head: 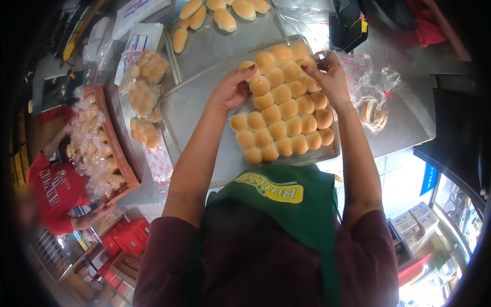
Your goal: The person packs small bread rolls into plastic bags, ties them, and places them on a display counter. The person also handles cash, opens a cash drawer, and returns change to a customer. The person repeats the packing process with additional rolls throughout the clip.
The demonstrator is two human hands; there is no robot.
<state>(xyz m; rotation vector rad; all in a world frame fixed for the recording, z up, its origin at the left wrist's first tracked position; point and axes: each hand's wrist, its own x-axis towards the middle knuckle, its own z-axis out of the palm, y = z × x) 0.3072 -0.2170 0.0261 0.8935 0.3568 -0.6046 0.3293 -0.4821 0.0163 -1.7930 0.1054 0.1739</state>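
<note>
A joined slab of golden-brown bread rolls (284, 109) lies over the right part of a metal baking tray (199, 103). My left hand (233, 87) grips the slab's upper left edge, thumb on top and fingers partly hidden at the side. On the upper right edge, my right hand (333, 78) holds the rolls with its thumb pressed on top; its other fingers are partly out of sight. The slab has a stepped left edge, with fewer rolls across beside my left hand than lower down. Behind it, a second baking tray (226, 48) carries loose elongated rolls (224, 20).
Bagged rolls (144, 98) line the left of the metal table (410, 126). To the right sits a clear plastic bag with sliced bread (373, 113). At far left, a person in a red shirt (59, 192) holds an orange-brown box (115, 142) filled with bagged bread.
</note>
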